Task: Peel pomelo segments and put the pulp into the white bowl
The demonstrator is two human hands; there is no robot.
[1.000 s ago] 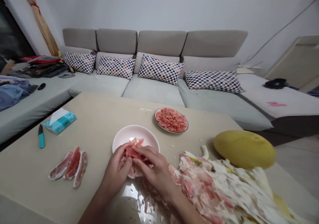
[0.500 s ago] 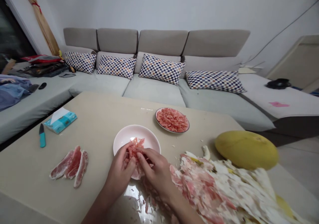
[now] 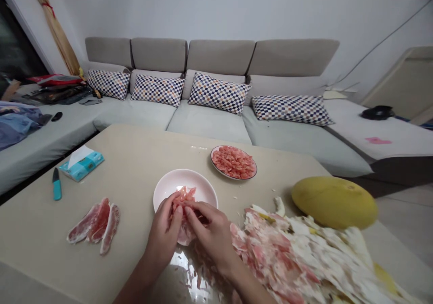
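My left hand (image 3: 164, 236) and my right hand (image 3: 211, 232) meet over the near rim of a white bowl (image 3: 171, 183). Both pinch a pink pomelo segment (image 3: 185, 226) between their fingertips. Pink flesh pieces (image 3: 186, 193) lie in the bowl just beyond the fingers. A large heap of white and pink pomelo peel and membrane (image 3: 297, 254) spreads to the right of my right wrist.
A plate of peeled pink flesh (image 3: 233, 162) sits farther back. A whole yellow pomelo (image 3: 334, 202) lies at the right. Three unpeeled segments (image 3: 96, 223), a teal-handled knife (image 3: 56, 184) and a tissue pack (image 3: 81, 163) are at the left. A grey sofa with checked pillows (image 3: 218, 94) stands behind the beige table (image 3: 142, 150).
My hands have worked the segment, shifting slightly toward the bowl; the red flesh seen between the fingers a second ago is now mostly hidden. Nothing else moved.
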